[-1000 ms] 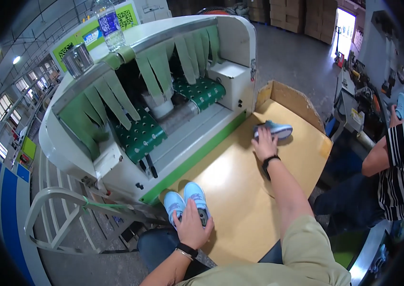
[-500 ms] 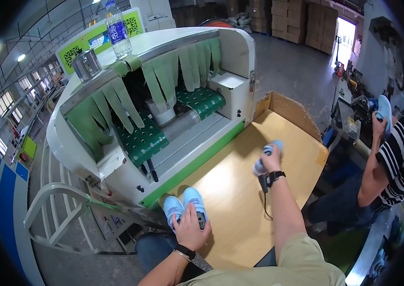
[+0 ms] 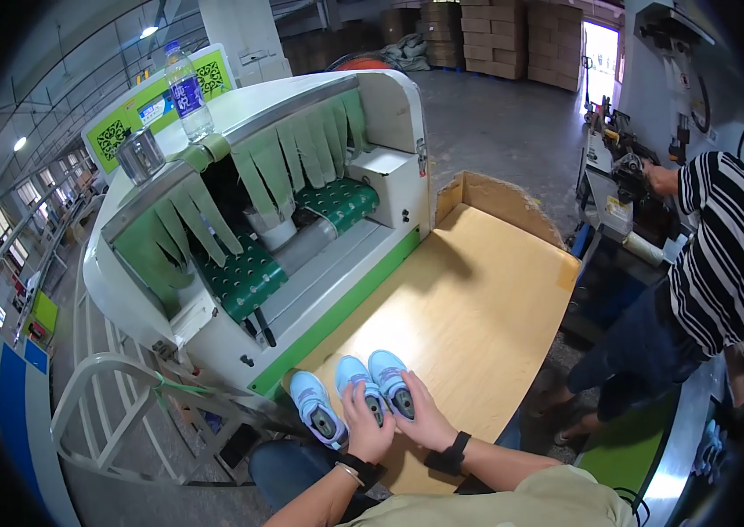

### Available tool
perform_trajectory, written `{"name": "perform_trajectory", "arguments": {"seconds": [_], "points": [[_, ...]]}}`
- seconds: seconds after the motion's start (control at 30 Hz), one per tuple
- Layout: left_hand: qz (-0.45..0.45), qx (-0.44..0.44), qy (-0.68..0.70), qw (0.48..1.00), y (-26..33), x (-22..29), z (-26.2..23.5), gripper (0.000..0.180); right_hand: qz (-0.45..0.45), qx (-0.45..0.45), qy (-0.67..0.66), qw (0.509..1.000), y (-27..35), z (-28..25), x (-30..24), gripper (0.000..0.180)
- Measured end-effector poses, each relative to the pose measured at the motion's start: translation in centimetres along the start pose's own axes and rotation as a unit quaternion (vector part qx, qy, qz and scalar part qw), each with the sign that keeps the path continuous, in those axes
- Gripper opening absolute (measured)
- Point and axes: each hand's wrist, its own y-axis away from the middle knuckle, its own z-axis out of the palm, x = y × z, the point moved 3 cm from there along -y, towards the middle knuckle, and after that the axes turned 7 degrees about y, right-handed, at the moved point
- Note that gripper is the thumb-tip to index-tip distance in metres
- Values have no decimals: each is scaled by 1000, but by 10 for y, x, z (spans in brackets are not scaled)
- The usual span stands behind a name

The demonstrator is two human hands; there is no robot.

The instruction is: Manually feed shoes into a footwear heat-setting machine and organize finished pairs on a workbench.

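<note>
Three light-blue sneakers stand side by side at the near-left end of the wooden board [image 3: 469, 290], toes pointing away from me. Dark, hard inserts fill their openings. The left sneaker [image 3: 309, 393] stands free of my grip, just beside my left hand [image 3: 367, 426]. That hand is closed on the middle sneaker [image 3: 351, 370], fingers over its upper and thumb by the heel. My right hand [image 3: 427, 415] grips the right sneaker [image 3: 384, 366] from its right side. Both hands are close together, and a black band circles each wrist.
A white machine [image 3: 319, 83] with green strip curtains and a green dotted belt [image 3: 337, 204] borders the board. On top stand a water bottle [image 3: 187, 97] and a metal cup [image 3: 140, 156]. A metal rail [image 3: 82, 386] is at left; a person in a striped shirt [image 3: 723, 246] works at right.
My right hand has come in from the board's right side, bringing a sneaker beside the other two. The view has shifted. The other person's hand, earlier holding a sneaker, is now at a machine.
</note>
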Motion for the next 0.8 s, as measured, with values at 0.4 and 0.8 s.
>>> {"name": "perform_trajectory", "arguments": {"seconds": [0.4,0.8], "points": [[12,193,340,920,-139,58,-130,66,28,3,21,999,-1,0,-4,92],[11,278,154,948,-238,7,-176,81,64,55,-2,996,4,3,-3,92]]}}
